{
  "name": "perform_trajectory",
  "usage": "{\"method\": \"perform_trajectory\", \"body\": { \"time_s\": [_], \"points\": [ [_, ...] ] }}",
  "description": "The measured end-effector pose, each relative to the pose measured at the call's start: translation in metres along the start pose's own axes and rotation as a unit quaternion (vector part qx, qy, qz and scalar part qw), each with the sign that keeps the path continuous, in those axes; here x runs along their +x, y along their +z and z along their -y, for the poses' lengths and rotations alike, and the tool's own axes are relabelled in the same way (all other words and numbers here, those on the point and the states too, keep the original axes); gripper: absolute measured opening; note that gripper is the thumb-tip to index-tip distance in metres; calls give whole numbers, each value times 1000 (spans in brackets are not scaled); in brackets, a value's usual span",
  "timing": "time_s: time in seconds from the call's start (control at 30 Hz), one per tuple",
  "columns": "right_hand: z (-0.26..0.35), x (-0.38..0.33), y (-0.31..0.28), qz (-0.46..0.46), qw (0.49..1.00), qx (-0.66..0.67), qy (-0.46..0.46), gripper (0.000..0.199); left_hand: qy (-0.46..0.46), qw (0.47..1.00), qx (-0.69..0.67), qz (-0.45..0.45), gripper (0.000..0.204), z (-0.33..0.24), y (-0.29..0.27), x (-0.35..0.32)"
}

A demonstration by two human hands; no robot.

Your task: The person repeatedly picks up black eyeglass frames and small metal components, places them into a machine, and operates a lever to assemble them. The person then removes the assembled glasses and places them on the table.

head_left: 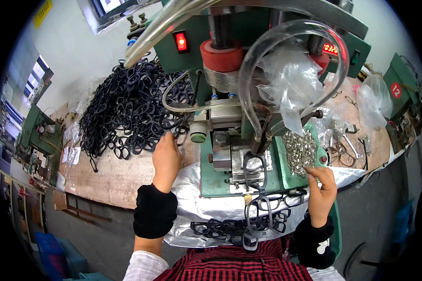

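Observation:
A green press machine (220,182) stands in front of me on a wooden bench. A black eyeglass frame (254,164) lies on its work plate under the press head. My left hand (166,159) reaches into the edge of a large heap of black eyeglass frames (131,107) on the left and touches one; I cannot tell if it grips it. My right hand (321,187) hovers at the near edge of a pile of small silver metal parts (300,150) on the machine's right side, fingertips pinched together. More black frames (239,225) lie on silver sheeting by my lap.
Clear hoses (248,75) loop in front of the press, with crumpled clear plastic bags (290,79) behind. The wooden bench (103,178) carries small tools (351,145) at the right. Other green machines stand at the far left (37,136) and far right (403,93).

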State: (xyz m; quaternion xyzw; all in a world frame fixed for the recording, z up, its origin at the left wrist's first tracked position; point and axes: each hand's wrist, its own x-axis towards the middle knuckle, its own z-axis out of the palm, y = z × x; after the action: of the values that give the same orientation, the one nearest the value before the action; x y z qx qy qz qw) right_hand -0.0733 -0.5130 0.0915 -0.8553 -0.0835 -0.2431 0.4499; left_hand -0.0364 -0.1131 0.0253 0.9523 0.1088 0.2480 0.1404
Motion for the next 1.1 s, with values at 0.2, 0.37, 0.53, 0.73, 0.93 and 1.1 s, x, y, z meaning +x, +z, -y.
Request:
{"method": "perform_trajectory", "body": {
  "time_s": [0.2, 0.37, 0.53, 0.73, 0.93, 1.1],
  "points": [
    [61, 48, 61, 43, 970, 239, -6, 46, -83, 946, -313, -30, 26, 2, -2, -2],
    [75, 40, 78, 36, 924, 372, 85, 59, -255, 770, -583, -47, 16, -26, -29, -35],
    [82, 41, 80, 53, 891, 429, 137, 63, -113, 703, -695, -99, 24, -111, -108, -24],
    [113, 39, 72, 87, 859, 477, 165, 61, 110, 553, -821, -93, 20, -151, -209, -56],
    [68, 46, 49, 111, 972, 204, -44, 33, -159, 432, -734, 499, 21, -169, -151, -53],
    [-22, 46, 38, 16, 970, -234, -65, 20, -239, 442, -719, 481, 21, -189, -105, -50]
  ]
}}
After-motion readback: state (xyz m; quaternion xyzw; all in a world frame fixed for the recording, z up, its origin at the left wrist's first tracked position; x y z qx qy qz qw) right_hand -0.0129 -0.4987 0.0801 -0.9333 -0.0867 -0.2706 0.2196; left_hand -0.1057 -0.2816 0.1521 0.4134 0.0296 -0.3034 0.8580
